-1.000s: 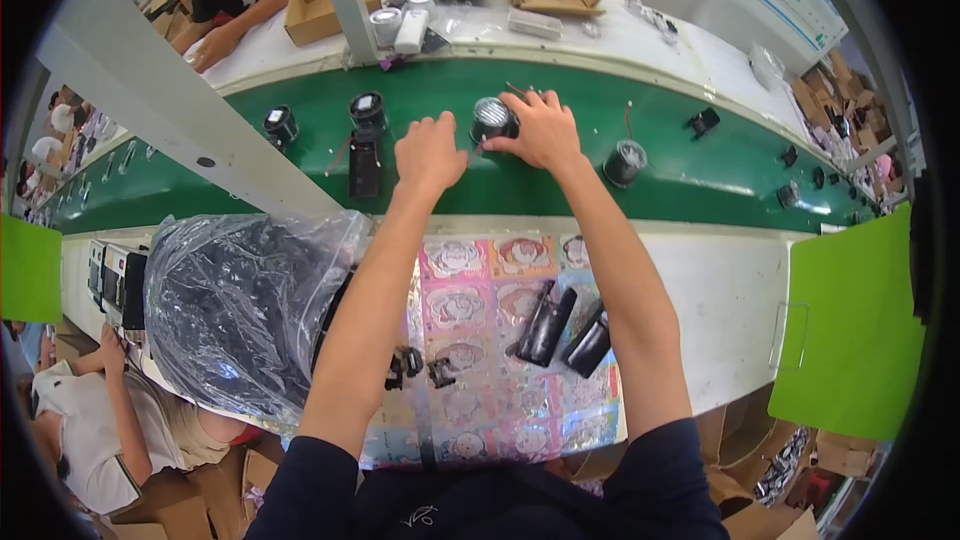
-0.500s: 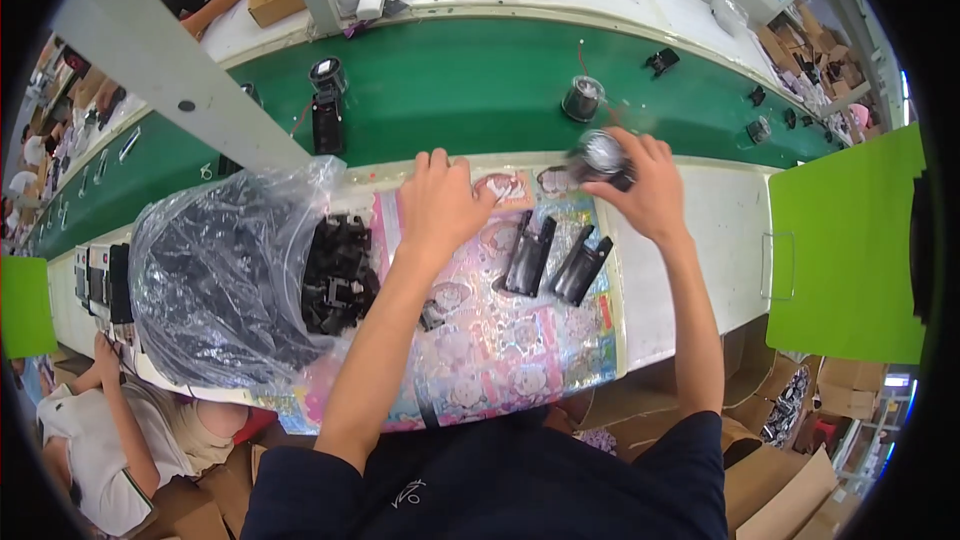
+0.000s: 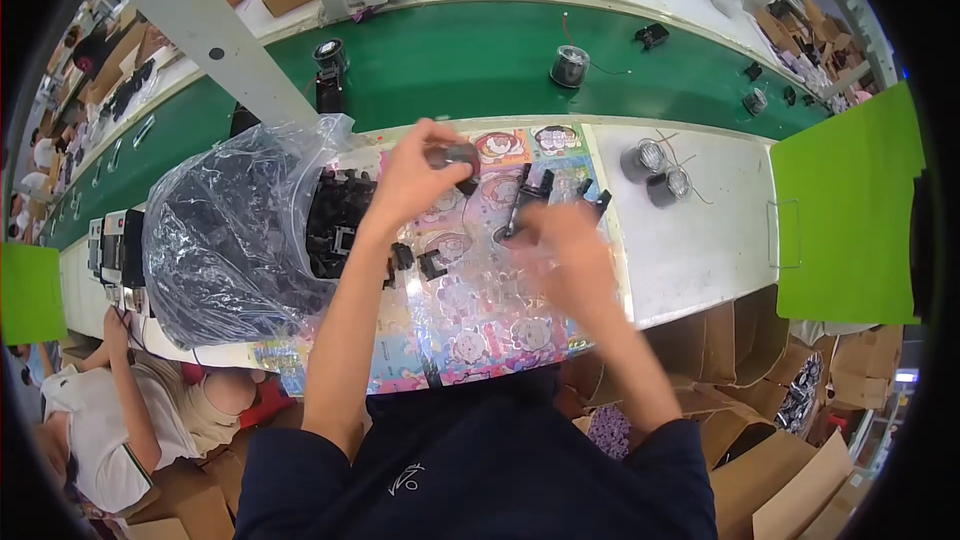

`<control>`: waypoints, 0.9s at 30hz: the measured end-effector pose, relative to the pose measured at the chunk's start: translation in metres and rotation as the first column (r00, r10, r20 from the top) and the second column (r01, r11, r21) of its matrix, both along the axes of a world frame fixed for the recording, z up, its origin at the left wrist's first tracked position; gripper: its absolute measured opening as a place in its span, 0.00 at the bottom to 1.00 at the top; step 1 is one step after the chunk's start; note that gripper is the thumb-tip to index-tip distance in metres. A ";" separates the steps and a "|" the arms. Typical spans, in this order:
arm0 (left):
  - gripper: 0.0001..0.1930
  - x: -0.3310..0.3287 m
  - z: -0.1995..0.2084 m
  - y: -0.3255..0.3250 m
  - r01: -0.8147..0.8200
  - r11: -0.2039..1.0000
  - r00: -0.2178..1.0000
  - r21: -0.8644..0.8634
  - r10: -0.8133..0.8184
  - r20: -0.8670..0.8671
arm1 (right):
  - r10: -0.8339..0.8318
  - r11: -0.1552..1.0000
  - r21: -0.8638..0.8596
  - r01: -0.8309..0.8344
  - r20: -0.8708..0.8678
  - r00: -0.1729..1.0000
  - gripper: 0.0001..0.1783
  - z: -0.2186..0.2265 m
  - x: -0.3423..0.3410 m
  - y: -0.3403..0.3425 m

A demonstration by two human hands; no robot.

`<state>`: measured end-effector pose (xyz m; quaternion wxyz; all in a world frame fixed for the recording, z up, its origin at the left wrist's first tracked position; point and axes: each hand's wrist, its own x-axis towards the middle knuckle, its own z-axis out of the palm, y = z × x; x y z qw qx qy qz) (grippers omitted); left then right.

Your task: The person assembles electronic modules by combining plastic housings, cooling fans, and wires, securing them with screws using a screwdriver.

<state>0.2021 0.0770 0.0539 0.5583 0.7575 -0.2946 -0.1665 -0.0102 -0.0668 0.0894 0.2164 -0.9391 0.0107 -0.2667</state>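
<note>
My left hand (image 3: 415, 180) is closed around a dark rounded part (image 3: 462, 158) above the far side of the colourful printed mat (image 3: 480, 290); its exact kind is unclear. My right hand (image 3: 565, 245) is smeared by motion, its fingers at the lower end of a black plastic half-shell (image 3: 533, 190). Whether they grip it cannot be made out. A second black half-shell (image 3: 598, 203) lies just to the right, partly hidden by that hand. Small black clips (image 3: 432, 265) rest near my left forearm, beside a clear plastic bag (image 3: 225, 240) full of black plastic parts (image 3: 345, 210).
Two clear-topped cylindrical units with wires (image 3: 643, 160) stand on the white tabletop to the right. Beyond runs a green conveyor belt (image 3: 440, 60) carrying another cylinder (image 3: 570, 67) and black parts. A grey post (image 3: 215, 50) rises at left, a green panel (image 3: 845, 210) at right. Another person sits at lower left.
The cylinder from my right hand now stands on the white tabletop with another. My right hand has moved down-left to the half-shells. My left hand, formerly flat on the mat, now holds a dark part.
</note>
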 end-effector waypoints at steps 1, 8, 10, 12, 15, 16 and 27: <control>0.22 -0.001 0.001 0.000 -0.024 0.995 0.990 -0.100 0.010 -0.142 | 0.108 0.994 0.025 -0.107 -0.050 0.993 0.24 -0.009 -0.002 0.032; 0.31 -0.014 0.024 0.029 -0.164 0.817 0.779 -0.552 -0.236 -0.581 | 0.021 0.999 0.035 -0.016 -0.144 0.989 0.18 -0.066 0.019 0.101; 0.29 -0.025 0.026 0.040 -0.203 0.799 0.781 -0.567 -0.217 -0.586 | 0.024 0.999 -0.041 -0.035 -0.229 0.973 0.15 -0.065 0.008 0.092; 0.29 -0.034 0.022 0.050 -0.179 0.771 0.821 -0.611 -0.225 -0.524 | -0.003 0.999 0.038 0.008 -0.150 0.989 0.15 -0.054 -0.003 0.082; 0.35 -0.056 0.029 0.057 -0.082 0.822 0.908 -0.564 -0.172 -0.383 | -0.088 0.911 0.398 0.111 -0.074 0.993 0.14 -0.032 -0.028 0.059; 0.39 -0.060 0.028 0.060 -0.029 0.830 0.922 -0.557 -0.193 -0.335 | -0.146 0.830 0.531 0.169 -0.087 0.986 0.13 -0.021 -0.037 0.051; 0.40 -0.102 0.029 0.052 0.195 0.911 0.965 -0.364 -0.245 -0.095 | 0.212 0.187 0.981 -0.053 0.012 0.977 0.19 0.030 -0.044 0.034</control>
